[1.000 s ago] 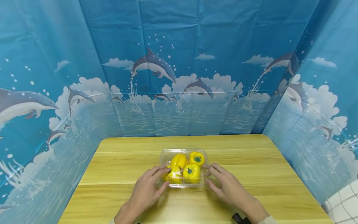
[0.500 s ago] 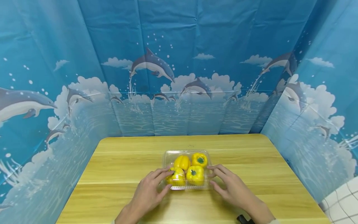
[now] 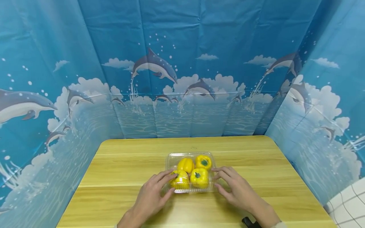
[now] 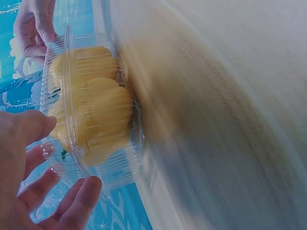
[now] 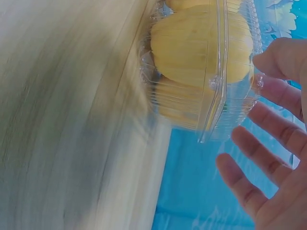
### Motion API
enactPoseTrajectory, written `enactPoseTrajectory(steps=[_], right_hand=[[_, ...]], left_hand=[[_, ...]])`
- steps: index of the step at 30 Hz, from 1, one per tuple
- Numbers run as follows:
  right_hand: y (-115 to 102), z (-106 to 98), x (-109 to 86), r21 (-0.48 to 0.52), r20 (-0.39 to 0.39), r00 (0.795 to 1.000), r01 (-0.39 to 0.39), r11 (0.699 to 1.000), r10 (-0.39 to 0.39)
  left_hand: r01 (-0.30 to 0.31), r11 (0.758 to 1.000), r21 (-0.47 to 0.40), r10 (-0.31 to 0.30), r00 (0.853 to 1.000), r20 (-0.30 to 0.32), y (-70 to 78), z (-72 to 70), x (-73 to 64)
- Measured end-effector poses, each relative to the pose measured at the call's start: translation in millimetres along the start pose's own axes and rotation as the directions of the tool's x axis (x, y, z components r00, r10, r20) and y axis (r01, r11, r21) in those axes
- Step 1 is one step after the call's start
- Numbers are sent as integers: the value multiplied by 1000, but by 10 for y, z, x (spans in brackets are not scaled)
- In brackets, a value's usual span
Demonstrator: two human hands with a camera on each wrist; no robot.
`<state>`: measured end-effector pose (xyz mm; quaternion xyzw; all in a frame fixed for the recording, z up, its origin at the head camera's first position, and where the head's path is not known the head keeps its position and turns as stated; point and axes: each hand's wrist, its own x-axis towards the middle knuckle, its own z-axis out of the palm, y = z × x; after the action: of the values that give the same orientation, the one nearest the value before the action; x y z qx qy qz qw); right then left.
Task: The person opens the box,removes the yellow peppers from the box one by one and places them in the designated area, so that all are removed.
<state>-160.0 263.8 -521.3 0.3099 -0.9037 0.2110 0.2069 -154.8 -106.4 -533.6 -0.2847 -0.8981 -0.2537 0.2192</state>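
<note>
A clear plastic clamshell box (image 3: 172,162) with a ridged rim lies on the wooden table, its lid down. Inside are several yellow bell peppers (image 3: 199,178), some showing green stems. My left hand (image 3: 154,191) is at the box's near left corner, fingertips over the lid and thumb by the front edge. In the left wrist view its loosely bent fingers (image 4: 79,203) spread around that corner. At the opposite side, my right hand (image 3: 235,190) rests its fingertips along the box. The right wrist view has its fingers (image 5: 259,165) apart and relaxed, the lower ones off the plastic.
The wooden table (image 3: 119,164) extends on both sides of the box. Behind and beside it hangs a blue dolphin-print curtain (image 3: 182,120). A black strap piece (image 3: 250,222) sits by the right wrist. White grid-patterned cloth (image 3: 348,202) shows at the lower right.
Between the first frame and the middle one, the box and both hands shifted slightly to the right and nearer. Since then they have stayed nearly still, with the lid down throughout.
</note>
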Motion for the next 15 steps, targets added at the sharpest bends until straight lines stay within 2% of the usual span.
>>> enactPoseTrajectory(steps=[3,6,11,15], right_hand=[[2,-2,21,-27,-13,1000,25,999,-25],[-2,-5,47,-55,-22,999,44,998,-45],[-23,-10,80,-88,-30,998,48,995,-51],[-47,-2,90,-101,-44,998,49,994,-53]], left_hand=[[25,999,-33,-26,1000,-5,-3,6,-12],[92,987,-132,-91,996,16,-7,7,-30],[246,921,-303,-227,969,96,-21,-9,-63],[337,871,-358,-301,941,154,-42,-15,-81]])
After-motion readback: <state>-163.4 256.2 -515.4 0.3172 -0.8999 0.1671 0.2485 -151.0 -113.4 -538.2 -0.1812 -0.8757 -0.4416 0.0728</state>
